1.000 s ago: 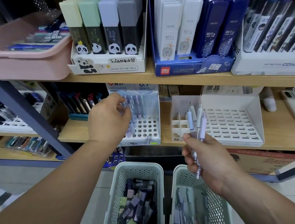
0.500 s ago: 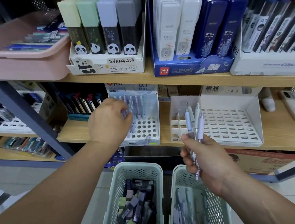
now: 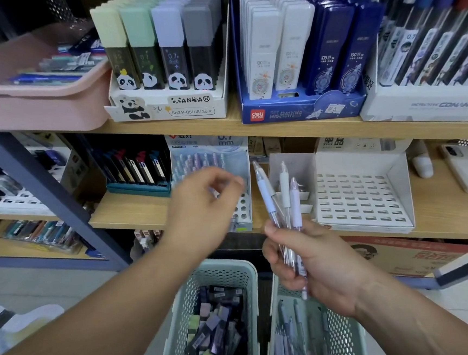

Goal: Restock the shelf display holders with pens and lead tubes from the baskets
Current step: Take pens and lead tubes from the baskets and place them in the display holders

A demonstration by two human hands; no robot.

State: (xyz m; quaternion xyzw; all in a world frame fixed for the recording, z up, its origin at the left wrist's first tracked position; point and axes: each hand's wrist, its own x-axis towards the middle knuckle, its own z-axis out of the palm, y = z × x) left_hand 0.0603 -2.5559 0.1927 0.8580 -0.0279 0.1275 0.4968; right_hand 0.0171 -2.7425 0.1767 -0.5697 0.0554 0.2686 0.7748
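The right hand (image 3: 316, 263) grips three pens (image 3: 284, 187) upright, above the pen basket (image 3: 346, 337). Just left of them the left hand (image 3: 202, 211), blurred, fingers loosely curled and empty, hovers before the pen holder (image 3: 239, 159), above the lead-tube basket (image 3: 226, 265).

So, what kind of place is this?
Most likely a stationery shop: the wooden shelves carry branded display boxes of lead tubes and a perforated pen holder, and baskets of stock wait below.
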